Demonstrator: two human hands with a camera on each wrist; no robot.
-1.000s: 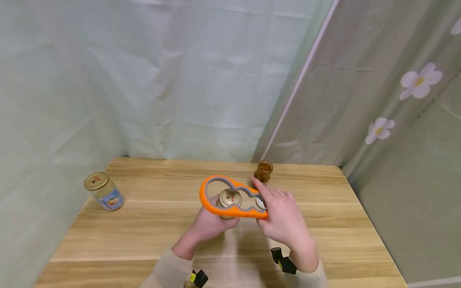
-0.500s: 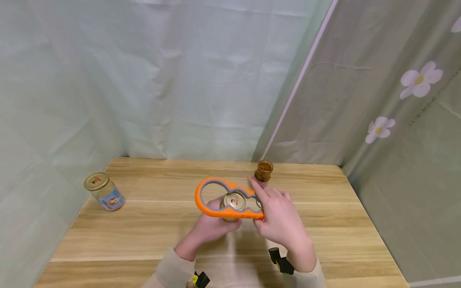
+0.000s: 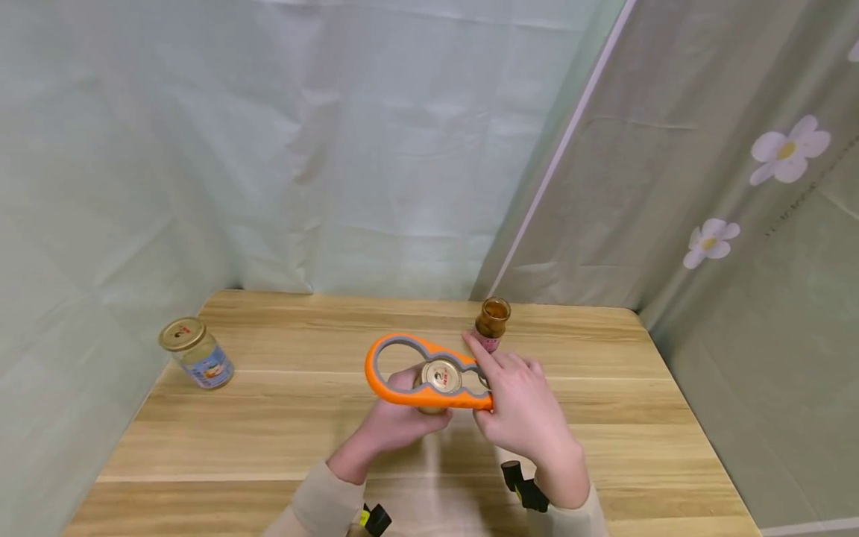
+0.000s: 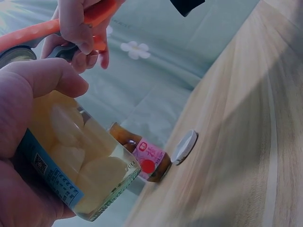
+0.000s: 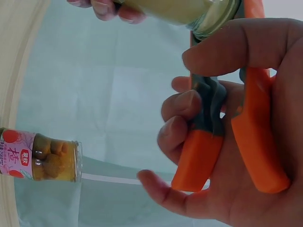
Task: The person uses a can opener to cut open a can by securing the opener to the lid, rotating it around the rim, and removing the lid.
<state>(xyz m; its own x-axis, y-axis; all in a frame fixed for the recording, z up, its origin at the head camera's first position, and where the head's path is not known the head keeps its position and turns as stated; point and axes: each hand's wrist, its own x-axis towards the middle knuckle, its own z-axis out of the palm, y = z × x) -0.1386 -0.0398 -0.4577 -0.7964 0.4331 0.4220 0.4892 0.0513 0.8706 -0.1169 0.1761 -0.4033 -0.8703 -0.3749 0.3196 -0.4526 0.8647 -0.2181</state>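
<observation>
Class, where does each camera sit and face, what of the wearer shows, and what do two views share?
On the head: faces forward, down at the table; left hand, right hand, sleeves show.
On the left wrist: faces the gripped jar; both hands show.
On the right wrist: faces the orange tool; right hand, left fingertips show.
Wrist views share the pink-labelled jar.

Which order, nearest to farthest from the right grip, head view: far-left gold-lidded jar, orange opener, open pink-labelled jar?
1. Orange opener: held in the right grip.
2. Open pink-labelled jar: just beyond the right grip, toward the back.
3. Gold-lidded jar: far left, well away.
</observation>
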